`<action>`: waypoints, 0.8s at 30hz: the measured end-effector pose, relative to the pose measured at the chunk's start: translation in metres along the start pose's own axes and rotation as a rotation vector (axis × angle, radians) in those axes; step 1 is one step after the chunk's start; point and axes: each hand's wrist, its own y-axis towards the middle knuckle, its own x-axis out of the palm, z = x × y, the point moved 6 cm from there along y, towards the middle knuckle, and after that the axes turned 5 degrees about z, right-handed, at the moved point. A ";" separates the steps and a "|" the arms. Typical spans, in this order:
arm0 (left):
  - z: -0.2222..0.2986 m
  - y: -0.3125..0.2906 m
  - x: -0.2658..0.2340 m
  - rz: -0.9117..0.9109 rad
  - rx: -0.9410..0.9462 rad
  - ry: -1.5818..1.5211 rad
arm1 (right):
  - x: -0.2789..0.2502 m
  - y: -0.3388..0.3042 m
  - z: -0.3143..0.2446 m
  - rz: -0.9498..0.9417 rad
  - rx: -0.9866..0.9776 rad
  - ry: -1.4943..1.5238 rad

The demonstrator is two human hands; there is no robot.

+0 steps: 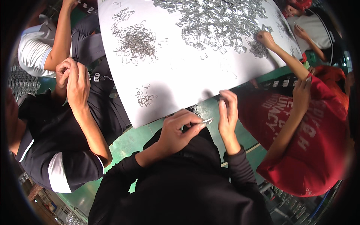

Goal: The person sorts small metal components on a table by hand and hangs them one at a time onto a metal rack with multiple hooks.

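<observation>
My left hand (pixel 178 131) is in front of the white table's near edge, its thumb and fingers pinched on a small shiny metal piece (pixel 207 121). The piece is too small to make out fully. To its right my right hand (pixel 228 114) is raised, fingers upward and apart from the thumb, with nothing visible in it; its fingertips are slightly blurred. A little heap of thin bent wire hooks (pixel 145 98) lies on the table (pixel 187 82), up and left of my left hand.
A bigger heap of wire hooks (pixel 135 42) and a broad spread of silvery metal clips (pixel 221 28) cover the table's far part. Co-workers sit close on both sides: one in black (pixel 63 135) at left, one in red (pixel 311 146) at right, whose hand (pixel 265 39) reaches onto the table.
</observation>
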 end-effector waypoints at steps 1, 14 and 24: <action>-0.002 -0.004 0.000 0.001 -0.017 0.010 | 0.019 0.021 -0.001 -0.097 -0.082 -0.049; -0.019 -0.023 0.000 0.045 -0.088 0.031 | 0.220 0.101 0.059 -0.530 -0.622 -0.644; -0.035 -0.034 -0.001 -0.015 -0.134 -0.017 | 0.131 0.108 0.059 -0.609 -0.196 -0.387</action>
